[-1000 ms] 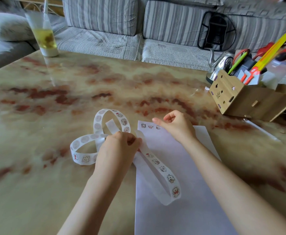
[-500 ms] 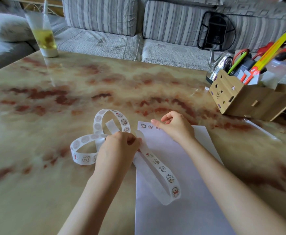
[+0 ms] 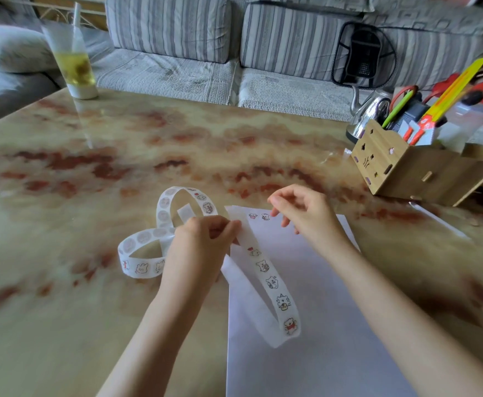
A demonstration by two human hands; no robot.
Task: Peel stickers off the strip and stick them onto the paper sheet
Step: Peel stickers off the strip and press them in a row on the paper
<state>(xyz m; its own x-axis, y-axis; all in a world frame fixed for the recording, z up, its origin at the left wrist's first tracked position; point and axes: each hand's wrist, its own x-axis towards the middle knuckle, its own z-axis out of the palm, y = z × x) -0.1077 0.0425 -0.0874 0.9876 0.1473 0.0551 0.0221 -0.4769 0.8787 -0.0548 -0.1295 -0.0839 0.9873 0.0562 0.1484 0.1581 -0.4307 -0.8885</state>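
Strip (image 3: pixel 266 270) pinched in my left hand (image 3: pixel 203 247), thumb and fingers closed on it near the top left corner of the paper sheet (image 3: pixel 320 325); one run curls off left in loops on the table (image 3: pixel 62 325), the other loops down over the sheet with printed stickers showing. Right hand (image 3: pixel 306 213) hovers just above the sheet's top edge, fingers loosely curled and spread, nothing visibly held. Two stickers (image 3: pixel 258 216) sit on the sheet at the top edge, just left of my right fingertips. Looks like I'm between placing one sticker and picking the next. Next move, as I judge it: bring the right hand across to the strip beside my left thumb, catch a sticker edge with a nail, lift it clean without curling it, and lay it beside the two in the row. Left needs to keep the backing taut. Hard to make out: my left hand covers the pinch point, so I can't tell whether a sticker edge is already lifted there. Whether a third sticker sits under my right fingers, can't tell. Sheet's lower edge is cut off by the frame.
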